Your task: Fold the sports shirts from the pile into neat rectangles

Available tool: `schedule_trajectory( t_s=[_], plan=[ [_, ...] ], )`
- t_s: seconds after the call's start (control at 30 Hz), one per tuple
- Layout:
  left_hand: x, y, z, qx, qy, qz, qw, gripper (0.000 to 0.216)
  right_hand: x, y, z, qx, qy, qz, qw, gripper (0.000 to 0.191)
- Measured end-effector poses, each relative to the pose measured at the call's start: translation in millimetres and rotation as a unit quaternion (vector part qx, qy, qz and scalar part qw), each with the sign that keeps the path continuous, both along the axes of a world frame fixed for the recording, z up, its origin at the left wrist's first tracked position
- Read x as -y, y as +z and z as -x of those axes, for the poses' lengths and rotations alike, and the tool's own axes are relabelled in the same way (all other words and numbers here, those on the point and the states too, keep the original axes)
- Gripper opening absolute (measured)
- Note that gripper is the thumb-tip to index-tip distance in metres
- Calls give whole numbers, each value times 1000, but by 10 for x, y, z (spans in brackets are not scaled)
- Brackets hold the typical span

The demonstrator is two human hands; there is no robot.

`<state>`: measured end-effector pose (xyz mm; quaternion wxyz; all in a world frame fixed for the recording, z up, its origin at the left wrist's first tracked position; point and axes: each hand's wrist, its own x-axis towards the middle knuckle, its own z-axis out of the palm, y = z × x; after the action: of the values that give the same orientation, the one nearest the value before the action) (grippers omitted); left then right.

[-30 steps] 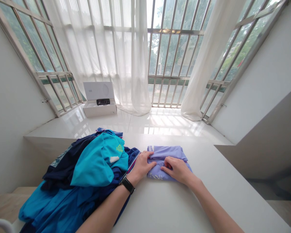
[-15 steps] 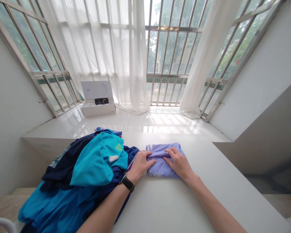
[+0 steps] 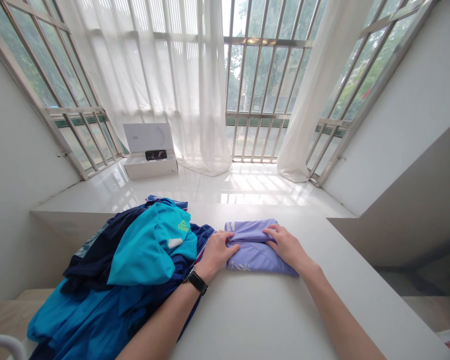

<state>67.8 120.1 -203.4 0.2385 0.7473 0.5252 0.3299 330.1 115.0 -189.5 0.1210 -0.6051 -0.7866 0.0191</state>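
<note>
Right hand (image 3: 286, 246) now shifted out to right end of lavender garment (image 3: 260, 257); left hand (image 3: 215, 252) stays at left. Both pinch upper fold (image 3: 249, 231), leaving it held at both ends.

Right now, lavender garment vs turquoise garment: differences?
The lavender garment lies folded; the turquoise garment is bunched atop a pile. The left hand and right hand touch the lavender garment, neither the turquoise garment. The lavender garment has white print, the turquoise garment a yellow-green logo. Both are cloth.

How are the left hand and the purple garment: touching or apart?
Touching: the head view shows the left hand with its thumb lying on the purple garment.
</note>
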Motion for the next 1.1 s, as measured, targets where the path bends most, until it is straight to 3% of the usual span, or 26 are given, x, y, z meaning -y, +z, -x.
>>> schedule_trajectory(
  t_s=[0.47,0.93,1.1],
  plan=[
    [15,-7,3,-9,-14,-21,1000,37,-11,112,-159,28,63,-68,995,23],
    [9,14,37,-25,0,-7,1000,37,45,159,-107,-37,47,44,997,22],
    [83,124,15,-166,-6,-107,980,38,36,145,-105,-41,38,52,997,23]
  ],
)
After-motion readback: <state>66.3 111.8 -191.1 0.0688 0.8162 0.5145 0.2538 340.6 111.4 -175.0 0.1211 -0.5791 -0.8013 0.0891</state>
